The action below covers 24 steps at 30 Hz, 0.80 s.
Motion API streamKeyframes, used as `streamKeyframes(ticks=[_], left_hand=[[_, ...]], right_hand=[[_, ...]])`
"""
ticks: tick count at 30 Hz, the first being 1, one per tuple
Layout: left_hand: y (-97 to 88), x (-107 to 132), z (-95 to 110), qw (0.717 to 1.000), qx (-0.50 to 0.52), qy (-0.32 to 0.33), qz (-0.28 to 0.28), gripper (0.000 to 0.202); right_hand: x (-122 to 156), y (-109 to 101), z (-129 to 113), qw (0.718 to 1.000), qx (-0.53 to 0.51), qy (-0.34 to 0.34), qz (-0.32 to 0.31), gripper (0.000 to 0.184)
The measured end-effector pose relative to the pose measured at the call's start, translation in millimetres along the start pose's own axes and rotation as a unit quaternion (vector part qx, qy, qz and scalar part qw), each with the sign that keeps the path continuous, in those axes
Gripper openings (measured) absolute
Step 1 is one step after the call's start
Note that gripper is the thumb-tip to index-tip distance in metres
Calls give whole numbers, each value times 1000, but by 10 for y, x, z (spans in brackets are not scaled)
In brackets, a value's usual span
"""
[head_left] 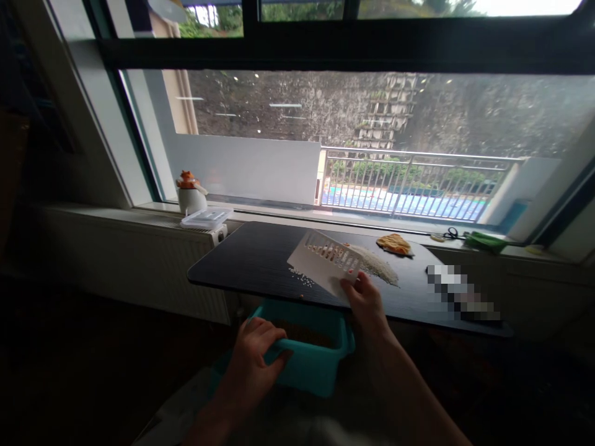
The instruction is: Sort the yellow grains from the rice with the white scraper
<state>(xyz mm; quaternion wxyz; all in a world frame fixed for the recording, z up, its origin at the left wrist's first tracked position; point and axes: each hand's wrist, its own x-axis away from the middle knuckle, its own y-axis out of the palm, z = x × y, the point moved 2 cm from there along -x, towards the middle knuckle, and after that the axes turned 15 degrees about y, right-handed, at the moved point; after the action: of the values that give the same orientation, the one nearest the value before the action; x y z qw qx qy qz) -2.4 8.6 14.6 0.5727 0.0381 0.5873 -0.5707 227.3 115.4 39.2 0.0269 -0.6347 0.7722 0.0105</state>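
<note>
The person's right hand (367,303) has its fingers clamped on the near corner of a white slotted scoop (320,271), which is tilted over the middle of the dark tabletop (253,251). The left hand (255,350) has its fingers and thumb pinched around the rim of a teal bin (304,365), which sits below the tabletop's near edge and contains something brown and shadowed.

Beside the scoop, a pale heap of grains (379,266) spreads to the right; loose white grains (303,279) are scattered along its left side. The tabletop has a faint wood grain and rounded corners. A crumpled yellow cloth (394,244) lies toward its far edge, and a blurred-out object (458,291) rests at the right end.

Beyond, the windowsill (290,217) carries black scissors (450,233) and something green (486,241). To the left, a clear plastic box (207,218) and a white container (191,199) topped with orange stand by a pale radiator (144,260). A wide, dark-framed window (279,111) looks onto a metal railing (409,179) and a weathered wall. The room's lower corners are dark.
</note>
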Motion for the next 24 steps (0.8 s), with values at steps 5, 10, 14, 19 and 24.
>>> streamKeyframes(ticks=[5, 10, 14, 19, 24], left_hand=[[-14, 22, -36, 1000, -3, 6, 6, 14], [9, -3, -25, 1000, 7, 10, -1, 12], [62, -34, 1, 1000, 15, 12, -9, 11], [96, -89, 36, 999, 23, 15, -20, 7], [88, -146, 58, 999, 26, 14, -22, 6]], right_hand=[[35, 165, 133, 994, 101, -39, 1, 30], [3, -158, 132, 974, 204, -49, 85, 31], [-65, -442, 80, 958, 244, -47, 145, 30], [-262, -752, 45, 932, 291, -58, 206, 29], [-479, -1041, 15, 918, 305, -64, 244, 30]])
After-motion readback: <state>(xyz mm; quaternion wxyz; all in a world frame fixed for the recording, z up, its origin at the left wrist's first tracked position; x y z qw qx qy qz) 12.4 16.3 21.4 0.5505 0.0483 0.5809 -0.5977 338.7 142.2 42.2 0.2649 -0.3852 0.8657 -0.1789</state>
